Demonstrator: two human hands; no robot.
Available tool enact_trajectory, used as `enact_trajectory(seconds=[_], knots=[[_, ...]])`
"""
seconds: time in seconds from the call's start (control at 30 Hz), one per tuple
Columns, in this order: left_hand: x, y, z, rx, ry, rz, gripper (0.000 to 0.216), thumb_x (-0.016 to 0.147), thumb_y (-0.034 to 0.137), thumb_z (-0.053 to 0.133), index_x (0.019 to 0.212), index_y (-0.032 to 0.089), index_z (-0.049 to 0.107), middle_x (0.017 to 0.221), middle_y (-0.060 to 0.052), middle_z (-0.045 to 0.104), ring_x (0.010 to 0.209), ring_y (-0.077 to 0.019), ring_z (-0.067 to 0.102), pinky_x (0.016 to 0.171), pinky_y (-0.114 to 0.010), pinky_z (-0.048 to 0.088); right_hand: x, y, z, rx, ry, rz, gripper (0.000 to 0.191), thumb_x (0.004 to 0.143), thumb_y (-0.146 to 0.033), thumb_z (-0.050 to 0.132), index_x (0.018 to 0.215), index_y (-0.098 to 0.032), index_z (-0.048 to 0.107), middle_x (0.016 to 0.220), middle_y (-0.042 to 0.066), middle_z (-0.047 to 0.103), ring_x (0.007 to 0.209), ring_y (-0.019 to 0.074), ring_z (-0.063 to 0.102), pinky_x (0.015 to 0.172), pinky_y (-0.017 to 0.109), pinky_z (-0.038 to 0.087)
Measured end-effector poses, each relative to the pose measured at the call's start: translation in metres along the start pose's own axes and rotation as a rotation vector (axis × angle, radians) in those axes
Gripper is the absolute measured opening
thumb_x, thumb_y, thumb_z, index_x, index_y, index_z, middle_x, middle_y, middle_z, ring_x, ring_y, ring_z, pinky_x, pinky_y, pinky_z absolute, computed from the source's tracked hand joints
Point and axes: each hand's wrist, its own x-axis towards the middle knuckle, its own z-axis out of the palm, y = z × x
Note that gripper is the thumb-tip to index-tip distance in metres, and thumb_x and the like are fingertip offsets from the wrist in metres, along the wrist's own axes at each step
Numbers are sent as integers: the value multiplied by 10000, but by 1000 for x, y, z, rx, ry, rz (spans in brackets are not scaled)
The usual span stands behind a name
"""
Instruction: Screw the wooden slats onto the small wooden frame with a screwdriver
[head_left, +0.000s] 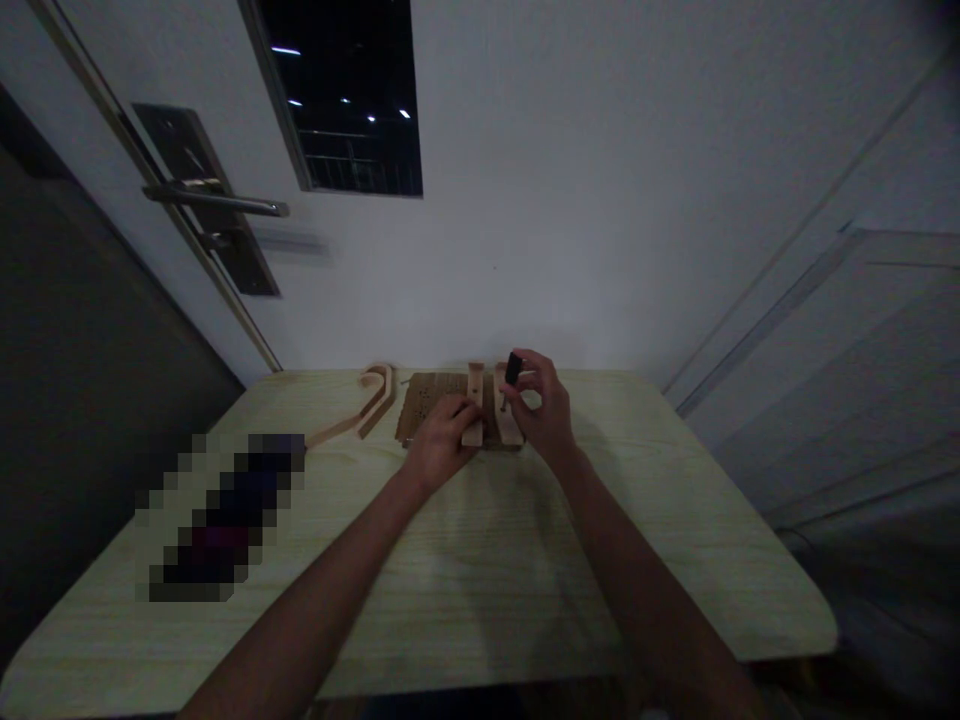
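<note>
A brown wooden board with rows of small holes lies at the far edge of a pale wooden table. Two light wooden pieces stand on it, one at the middle and one to its right. My left hand rests on the board and presses against the middle piece with its fingers curled. My right hand hovers just right of the pieces and pinches a small black object between thumb and fingers.
Two curved wooden hook-shaped pieces lie left of the board. A blurred dark object lies on the table's left side. A white door with a metal handle and a dark window stands behind the table.
</note>
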Motion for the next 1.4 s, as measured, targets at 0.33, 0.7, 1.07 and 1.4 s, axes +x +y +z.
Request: enact_trajectory(seconds=[0.33,0.7,1.07,1.4], knots=[[0,0,-1,-10,-4,9,219,788,142,576,1003,185,588,1012,-70,569,1000,-221,521,881,-359,469,-2,2,1,112,-61,51,478,836,-354,587,1258,-253,385,943,43,646,768,163,667,727,342,578],[0,0,-1,-25,-7,2,227,790,146,569,1011,181,601,1016,-79,574,1002,-226,528,876,-372,478,-1,-6,-6,98,-107,23,454,888,-357,510,1311,-256,378,1080,82,652,924,180,656,781,344,564],[1,1,-1,-15,-2,19,202,800,159,565,997,164,608,1004,-87,578,988,-221,535,869,-360,479,-1,2,-2,33,-37,3,445,847,-325,576,1267,-273,440,975,38,638,750,149,652,688,325,578],[1,-1,-1,-10,-11,16,202,804,171,559,1002,175,602,987,-79,581,964,-220,538,853,-357,478,-1,-4,-3,94,-105,13,419,903,-331,480,1307,-267,390,1057,65,639,898,163,652,792,340,562]])
